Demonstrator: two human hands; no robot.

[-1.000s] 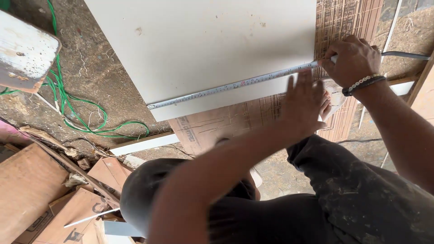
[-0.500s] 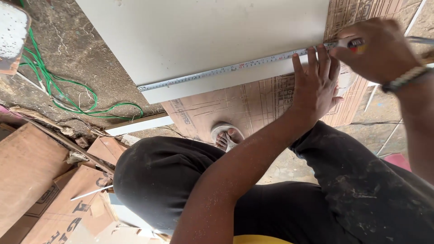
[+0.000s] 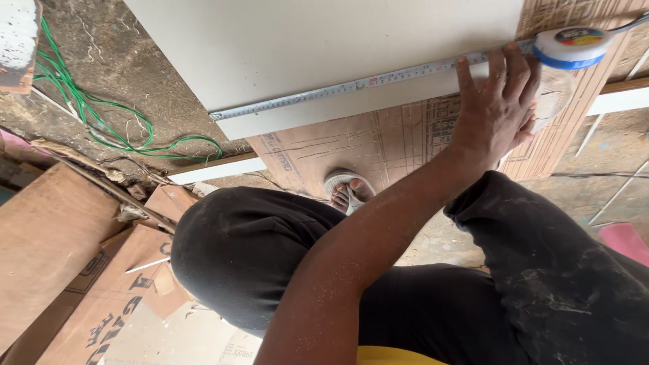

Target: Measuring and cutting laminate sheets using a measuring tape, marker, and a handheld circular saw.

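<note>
1. Nearest, the person's dark-trousered knees are bent in a crouch, with a sandalled foot (image 3: 346,190) between them on the floor.
2. Beyond them the left hand (image 3: 497,111) reaches out flat, fingers spread, pressing the tape measure blade (image 3: 351,86) onto the white board (image 3: 304,40); it grips nothing.
3. The blade's long axis runs along the board's near edge, from its hooked end on the left up to the white-and-blue tape case (image 3: 571,46), just right of the fingertips.
4. The right hand is out of view, so its state cannot be told.
</note>
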